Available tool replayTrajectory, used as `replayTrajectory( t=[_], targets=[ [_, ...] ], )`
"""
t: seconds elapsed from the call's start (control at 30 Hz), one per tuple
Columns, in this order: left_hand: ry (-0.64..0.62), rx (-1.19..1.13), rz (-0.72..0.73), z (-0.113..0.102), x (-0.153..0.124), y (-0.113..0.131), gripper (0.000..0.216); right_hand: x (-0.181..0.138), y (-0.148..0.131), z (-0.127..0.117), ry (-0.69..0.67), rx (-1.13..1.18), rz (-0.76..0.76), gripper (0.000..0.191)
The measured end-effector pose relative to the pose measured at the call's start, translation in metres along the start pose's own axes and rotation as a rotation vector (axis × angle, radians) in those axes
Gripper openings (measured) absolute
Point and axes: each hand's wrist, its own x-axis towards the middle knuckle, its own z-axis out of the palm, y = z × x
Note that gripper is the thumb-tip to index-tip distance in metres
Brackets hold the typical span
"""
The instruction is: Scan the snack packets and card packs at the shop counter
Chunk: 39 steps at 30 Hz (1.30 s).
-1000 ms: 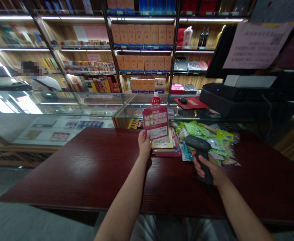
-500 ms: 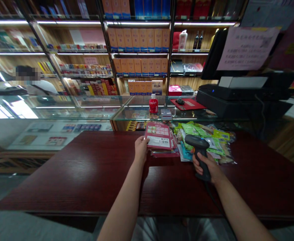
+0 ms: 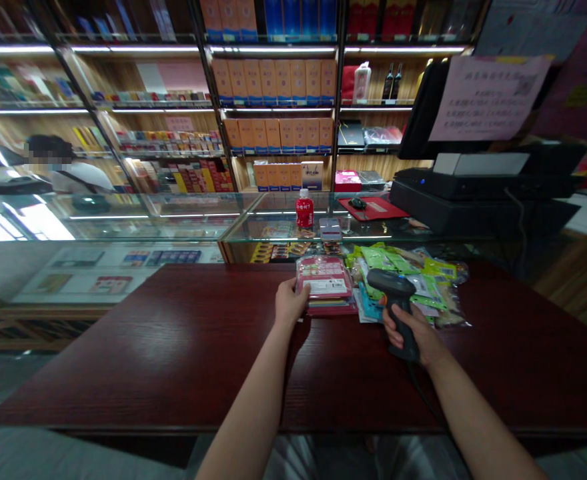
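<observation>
My left hand (image 3: 290, 304) grips the near left corner of a flat pink packet (image 3: 324, 278) that lies on top of a small stack of packets (image 3: 331, 305) on the dark red wooden table (image 3: 163, 340). My right hand (image 3: 413, 335) is closed around the handle of a black barcode scanner (image 3: 396, 303), held upright just right of the stack with its head pointing toward the packets. A heap of green and yellow snack bags (image 3: 413, 277) lies behind the scanner.
A glass display counter (image 3: 183, 213) runs behind the table, with a red bottle (image 3: 304, 208), a red mouse pad (image 3: 371, 208) and a black till with a screen (image 3: 478, 180) on it. Shelves of boxed goods fill the back wall. A person (image 3: 68, 173) stands far left.
My left hand lowered the pink packet from upright in the air down flat onto the stack. The scanner hand stayed almost still.
</observation>
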Motion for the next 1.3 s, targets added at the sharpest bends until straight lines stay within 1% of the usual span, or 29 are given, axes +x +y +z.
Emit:
replayTrajectory(
  t=[0.07, 0.13, 0.27, 0.47, 0.57, 0.7, 0.87, 0.93, 1.0, 1.1, 1.2, 1.3],
  targets=[
    [-0.037, -0.049, 0.022, 0.005, 0.001, -0.004, 0.034, 0.0, 0.0, 0.0, 0.002, 0.0, -0.002, 0.025],
    [-0.044, -0.069, 0.033, 0.009, 0.002, -0.008, 0.037, 0.0, 0.0, 0.001, 0.003, -0.002, -0.001, 0.026],
    [-0.076, -0.09, 0.031, 0.011, 0.004, -0.013, 0.037, 0.001, -0.001, 0.002, 0.011, 0.004, -0.002, 0.028],
    [-0.112, -0.16, -0.003, 0.016, 0.007, -0.012, 0.035, 0.003, 0.0, 0.0, 0.034, 0.011, -0.005, 0.029],
    [-0.112, -0.14, 0.009, 0.018, 0.007, -0.01, 0.034, 0.003, 0.0, 0.0, 0.04, 0.003, -0.008, 0.029],
    [-0.099, -0.115, 0.068, 0.02, 0.006, -0.008, 0.029, 0.005, 0.001, 0.001, 0.068, -0.005, -0.001, 0.031],
    [-0.095, -0.002, 0.113, 0.022, 0.006, -0.006, 0.032, 0.007, 0.005, -0.001, 0.094, -0.02, -0.007, 0.032],
    [-0.069, 0.037, 0.122, 0.022, 0.007, -0.006, 0.035, 0.008, 0.007, -0.001, 0.11, -0.029, -0.01, 0.035],
    [0.006, 0.07, 0.129, 0.021, 0.007, -0.005, 0.041, 0.009, 0.008, -0.001, 0.139, -0.029, -0.011, 0.039],
    [0.113, 0.145, 0.114, 0.018, 0.006, -0.004, 0.049, 0.011, 0.007, 0.004, 0.225, -0.034, -0.008, 0.042],
    [0.124, 0.226, 0.077, 0.015, 0.005, -0.004, 0.05, 0.01, 0.006, 0.012, 0.304, -0.046, -0.018, 0.039],
    [0.127, 0.298, 0.029, 0.012, 0.004, -0.003, 0.053, 0.002, 0.009, 0.019, 0.336, -0.039, -0.038, 0.04]
  ],
)
